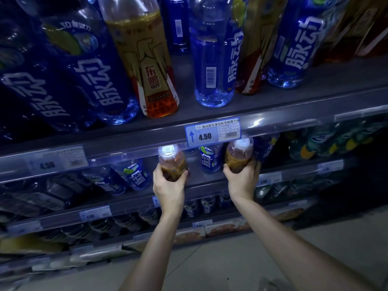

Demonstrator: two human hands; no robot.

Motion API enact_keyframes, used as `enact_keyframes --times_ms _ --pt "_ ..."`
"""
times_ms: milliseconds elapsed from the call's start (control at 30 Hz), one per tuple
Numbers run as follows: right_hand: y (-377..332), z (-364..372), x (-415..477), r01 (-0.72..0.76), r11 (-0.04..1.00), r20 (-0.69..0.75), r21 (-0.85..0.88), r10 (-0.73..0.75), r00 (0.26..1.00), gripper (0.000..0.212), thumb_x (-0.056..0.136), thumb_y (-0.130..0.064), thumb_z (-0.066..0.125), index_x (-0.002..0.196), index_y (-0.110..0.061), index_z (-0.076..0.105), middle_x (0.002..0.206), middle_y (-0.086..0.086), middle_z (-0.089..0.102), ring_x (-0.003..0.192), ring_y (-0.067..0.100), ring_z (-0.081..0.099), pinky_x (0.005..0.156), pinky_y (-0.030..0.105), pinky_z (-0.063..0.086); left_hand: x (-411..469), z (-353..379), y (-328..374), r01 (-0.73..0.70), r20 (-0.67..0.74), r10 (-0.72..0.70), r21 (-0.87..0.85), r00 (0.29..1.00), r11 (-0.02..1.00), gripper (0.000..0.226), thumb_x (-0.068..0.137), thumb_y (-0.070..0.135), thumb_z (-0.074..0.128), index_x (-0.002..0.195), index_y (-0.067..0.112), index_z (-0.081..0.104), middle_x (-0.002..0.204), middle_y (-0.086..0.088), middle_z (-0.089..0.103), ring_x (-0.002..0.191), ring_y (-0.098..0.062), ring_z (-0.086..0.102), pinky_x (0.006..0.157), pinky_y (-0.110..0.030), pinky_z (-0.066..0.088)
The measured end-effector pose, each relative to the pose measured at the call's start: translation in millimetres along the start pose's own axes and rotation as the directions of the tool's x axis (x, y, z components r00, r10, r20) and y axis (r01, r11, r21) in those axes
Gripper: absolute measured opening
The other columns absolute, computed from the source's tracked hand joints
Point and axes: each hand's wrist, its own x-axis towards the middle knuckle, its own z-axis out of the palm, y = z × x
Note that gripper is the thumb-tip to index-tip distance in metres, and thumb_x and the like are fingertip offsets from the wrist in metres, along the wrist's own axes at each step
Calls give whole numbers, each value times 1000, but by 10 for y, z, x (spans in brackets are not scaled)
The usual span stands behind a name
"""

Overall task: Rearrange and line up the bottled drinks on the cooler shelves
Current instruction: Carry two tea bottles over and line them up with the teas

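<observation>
My left hand (168,185) fingers grip one amber drink bottle (171,162) below the 4.50 price tag (213,133); my right hand (243,179) fingers grip another amber bottle (238,155) just beneath it.

Blue bottles (214,66) (amber bottle (147,66) between).

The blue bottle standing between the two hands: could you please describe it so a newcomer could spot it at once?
Find the price tag reading 4.50 on the shelf rail. Just below it, one shelf down, the blue bottle stands between two amber bottles, one in the left hand, one in the right hand. Nobody holds it.
</observation>
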Motion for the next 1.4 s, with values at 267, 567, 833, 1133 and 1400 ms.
enact_keyframes --times_ms 267,567,833,1133,1400 --pt "-84 -147 -179 62 998 -26 25 -61 998 63 68 -20 84 116 7 53 119 20 51 112 37 51 90 41 43 -173 -133 8 -30 44 30 -18 999 999 66 66 31 86 124 23 55 116 6 60 105 -9 59 92 -29 50" --pt "-93 -480 -560 200 980 30 23 -201 979 58 68 -26 83 112 -5 53 117 8 48 111 29 50 89 36 45 -508 -315 179 -60 59 61 -11 996 998 70 65 34 86 126 26 53 116 8 57 104 -7 56 87 -27 50" --pt "-95 -913 -588 309 948 36 72 -313 949 62 65 -26 83 117 -12 52 113 0 49 108 19 48 88 2 21 -928 -225 502 -109 29 108 4 994 994 70 62 36 86 124 28 55 112 13 57 101 -2 57 83 -23 50" --pt "-64 -1890 -83 358 914 74 190 -377 923 62 68 -25 84 120 -9 53 114 -2 46 109 14 44 89 -1 23 -1668 161 1181 -143 -51 139 -91 989 986 59 65 37 84 117 39 56 109 16 58 98 1 59 75 -16 51" --pt "-237 -2636 571 389 888 57 245 -414 908 64 69 -33 81 122 -8 54 115 1 44 108 9 42 85 11 34 -1988 584 2071 -197 -37 194 -128 980 972 58 66 41 83 114 47 51 114 18 55 100 15 51 72 -7 44"
